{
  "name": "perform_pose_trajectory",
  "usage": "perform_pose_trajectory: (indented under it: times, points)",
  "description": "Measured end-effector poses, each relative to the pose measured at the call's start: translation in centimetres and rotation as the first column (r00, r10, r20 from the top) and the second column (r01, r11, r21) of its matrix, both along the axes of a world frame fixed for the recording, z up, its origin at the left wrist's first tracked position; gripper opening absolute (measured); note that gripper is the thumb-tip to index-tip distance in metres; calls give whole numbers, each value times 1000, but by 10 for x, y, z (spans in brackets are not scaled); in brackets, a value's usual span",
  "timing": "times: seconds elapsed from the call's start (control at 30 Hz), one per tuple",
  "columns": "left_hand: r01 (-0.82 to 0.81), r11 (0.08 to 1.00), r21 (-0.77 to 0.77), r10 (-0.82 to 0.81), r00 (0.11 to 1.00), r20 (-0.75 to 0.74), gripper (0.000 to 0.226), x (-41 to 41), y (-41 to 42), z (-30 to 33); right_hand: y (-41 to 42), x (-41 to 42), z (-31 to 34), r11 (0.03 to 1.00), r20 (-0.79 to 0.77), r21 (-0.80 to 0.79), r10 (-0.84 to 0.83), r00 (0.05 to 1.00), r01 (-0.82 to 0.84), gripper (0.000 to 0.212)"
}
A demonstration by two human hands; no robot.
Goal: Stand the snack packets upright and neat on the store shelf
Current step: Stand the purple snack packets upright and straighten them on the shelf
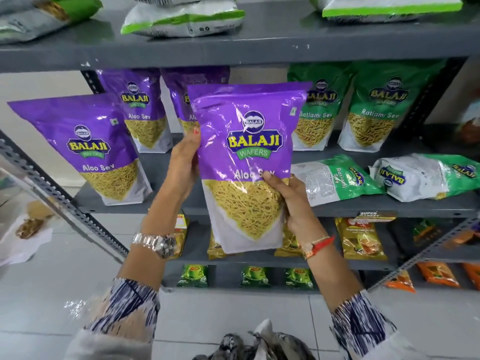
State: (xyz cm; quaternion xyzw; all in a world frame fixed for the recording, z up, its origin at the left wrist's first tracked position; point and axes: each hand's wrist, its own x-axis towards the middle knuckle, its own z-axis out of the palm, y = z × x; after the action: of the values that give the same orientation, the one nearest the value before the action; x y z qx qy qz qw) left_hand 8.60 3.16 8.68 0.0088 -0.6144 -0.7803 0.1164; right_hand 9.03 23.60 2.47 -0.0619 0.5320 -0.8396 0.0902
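I hold a purple Aloo Sev packet (244, 152) upright in the air in front of the middle shelf (363, 206). My left hand (183, 165) grips its left edge, and my right hand (288, 201) grips its lower right side with the thumb on the front. Three more purple Aloo Sev packets stand on that shelf: one at the front left (91, 149), two behind (140, 107) (181, 100). Two green Ratlami Sev packets (315, 110) (376, 107) stand at the back right. Two other green packets (335, 178) (420, 175) lie flat at the front right.
The upper shelf (233, 48) carries several green and white packets lying flat. Lower shelves hold yellow tea packets (361, 237), small green sachets (253, 276) and orange packets (433, 274). A slanted metal upright (52, 188) crosses at left. Grey tile floor lies below.
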Motion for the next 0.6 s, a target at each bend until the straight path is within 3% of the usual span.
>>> perform_pose_trajectory:
  times: [0.03,0.13,0.27,0.43,0.6]
  points:
    - [-20,1000,13,20,1000,18,18,1,-4,-13,-2,2,3,1000,7,-7,-18,1000,18,33]
    - [5,999,-54,2,993,119,46,21,-8,-45,-8,7,6,997,38,-62,-36,999,39,29]
    - [195,966,-168,-169,973,157,77,57,1,-61,-13,9,7,999,58,-33,23,998,-21,33]
    - [177,950,-257,-130,973,188,60,51,-12,-68,-27,5,-5,1000,99,-1,-4,995,4,49]
    - [170,941,-293,-107,970,219,66,30,-33,-77,-48,-17,-15,997,73,76,-17,997,12,49]
